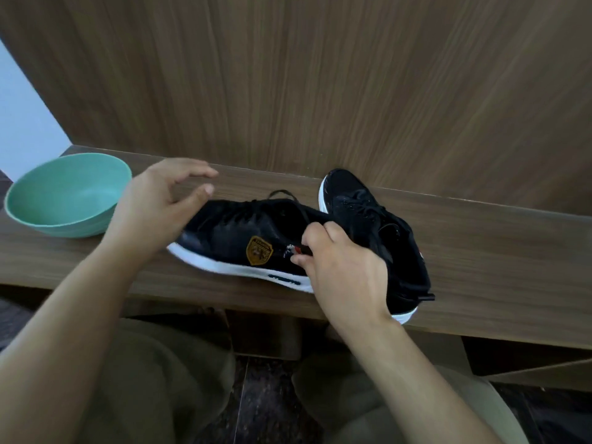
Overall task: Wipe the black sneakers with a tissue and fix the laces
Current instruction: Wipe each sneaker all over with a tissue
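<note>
Left hand (160,200) spread, fingers relaxed; right hand (342,267) curled, fingertips pinching, both forearms extended.

arms: bare, no sleeves | trousers (153,379): olive-khaki, probably | rings: 0 visible

Illumination is soft, even and moderately dim, with no glare. A faint shadow lies under the desk (480,251) front edge. Motion blur softens the left hand (153,203) and the near sneaker (237,241) toe. Wide-angle distortion bends edges.
</note>
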Demonstrator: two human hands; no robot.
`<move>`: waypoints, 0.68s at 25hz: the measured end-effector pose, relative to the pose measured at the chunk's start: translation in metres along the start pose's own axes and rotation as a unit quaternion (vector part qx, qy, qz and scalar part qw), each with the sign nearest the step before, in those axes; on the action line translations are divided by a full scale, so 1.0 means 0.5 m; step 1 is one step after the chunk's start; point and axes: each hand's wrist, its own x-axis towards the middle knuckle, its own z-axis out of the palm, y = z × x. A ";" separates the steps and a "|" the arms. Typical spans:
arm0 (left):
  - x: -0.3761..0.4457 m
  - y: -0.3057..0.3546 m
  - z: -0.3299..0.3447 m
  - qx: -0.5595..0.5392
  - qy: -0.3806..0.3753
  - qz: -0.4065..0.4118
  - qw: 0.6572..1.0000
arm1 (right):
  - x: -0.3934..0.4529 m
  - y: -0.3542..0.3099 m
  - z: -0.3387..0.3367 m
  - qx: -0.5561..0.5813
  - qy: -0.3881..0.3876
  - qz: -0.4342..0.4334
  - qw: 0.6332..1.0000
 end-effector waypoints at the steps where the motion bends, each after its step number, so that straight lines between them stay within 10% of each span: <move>1: -0.006 -0.012 0.008 0.023 -0.002 -0.040 0.999 | -0.008 -0.020 -0.004 -0.002 -0.024 0.020 1.000; 7: -0.038 -0.015 0.073 0.050 -0.254 -0.171 0.951 | -0.048 -0.097 -0.028 0.005 -0.112 0.032 0.993; 11: -0.034 -0.008 0.098 -0.052 -0.271 -0.162 0.947 | -0.071 -0.114 -0.074 0.175 -0.235 0.002 0.956; 15: -0.047 0.014 0.092 -0.104 -0.208 -0.153 0.960 | -0.043 -0.064 -0.087 0.181 -0.042 0.043 0.982; 17: -0.064 0.028 0.097 -0.089 -0.239 -0.109 0.961 | -0.012 -0.030 -0.055 0.177 -0.076 0.125 0.973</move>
